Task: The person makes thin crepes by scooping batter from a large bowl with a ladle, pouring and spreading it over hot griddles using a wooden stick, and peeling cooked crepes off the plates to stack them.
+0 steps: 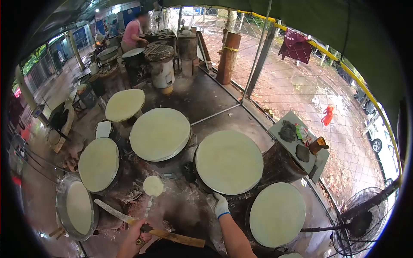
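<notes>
Evidently thin and smooth, a round, pale-yellow sheet (229, 162) covers most of a dark, round griddle (206, 185), leaving only a narrow rim along the griddle's left and near edges. Matching pale-yellow rounds (160, 134) spread beyond it, to its left and to its near right, each with a clean curved outline. A wide, grey metal basin (63, 210) on the left holds a smooth, cream-coloured mass (81, 207). Between the basin and the griddle lies a small, pale, round disc (153, 185), above a rough, stained brown surface.

The long, flat scraper (112, 210) has a pale, straight blade with a yellowish section close to the hand. It slants across the near side, its blade tip beside the basin's right edge. On the other side of the hand runs a brown wooden bar (178, 238); whether it is one piece with the scraper, I cannot tell.

The bare left hand (138, 237) is closed around the scraper, its fingers curled and a ring showing. The right hand (219, 205), in a white fabric glove with a blue cuff, reaches forward to the griddle's near edge, its forearm slanting up from below. Its fingertips are too small to read, so I cannot tell whether they grip anything.
</notes>
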### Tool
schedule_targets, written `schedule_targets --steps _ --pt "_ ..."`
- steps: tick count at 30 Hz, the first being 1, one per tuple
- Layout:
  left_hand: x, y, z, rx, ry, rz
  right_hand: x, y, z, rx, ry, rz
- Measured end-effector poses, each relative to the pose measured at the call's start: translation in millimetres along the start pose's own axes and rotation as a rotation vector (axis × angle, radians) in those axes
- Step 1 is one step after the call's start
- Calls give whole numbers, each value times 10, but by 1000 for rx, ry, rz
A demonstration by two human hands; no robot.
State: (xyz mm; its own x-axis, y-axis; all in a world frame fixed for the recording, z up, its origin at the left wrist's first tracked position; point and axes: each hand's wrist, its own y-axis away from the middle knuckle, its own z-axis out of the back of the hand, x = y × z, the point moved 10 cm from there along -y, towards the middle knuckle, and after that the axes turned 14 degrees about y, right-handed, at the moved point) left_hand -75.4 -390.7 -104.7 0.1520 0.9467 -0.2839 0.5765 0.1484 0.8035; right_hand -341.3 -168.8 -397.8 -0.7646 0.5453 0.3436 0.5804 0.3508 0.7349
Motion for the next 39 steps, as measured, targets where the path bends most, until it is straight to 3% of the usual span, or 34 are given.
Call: schedule_targets --steps 6,13,26,29,32,35,37,39 --pt "-230 -111 133 0 11 64 55 318 -349 -195 244 143" --pt "-594 -199 189 -65 22 -2 39 95 -186 -367 229 306" --pt "-1075 -282 122 -50 -111 -15 -71 -63 -33 -287 211 257" --pt "-1125 -410 237 -10 -73 32 -101 469 -241 -461 515 308" --pt "-1189 -440 297 0 -49 26 -18 810 -832 -389 1303 691" --pt "-1242 -374 326 -30 -8 32 449 1485 -2007 -479 1648 1225" --pt "-1295 -294 310 -68 -14 -15 701 1288 -2307 -544 1833 1032" --pt "-1323 -273 319 -81 -7 -39 851 1060 -2611 -566 1976 1087"
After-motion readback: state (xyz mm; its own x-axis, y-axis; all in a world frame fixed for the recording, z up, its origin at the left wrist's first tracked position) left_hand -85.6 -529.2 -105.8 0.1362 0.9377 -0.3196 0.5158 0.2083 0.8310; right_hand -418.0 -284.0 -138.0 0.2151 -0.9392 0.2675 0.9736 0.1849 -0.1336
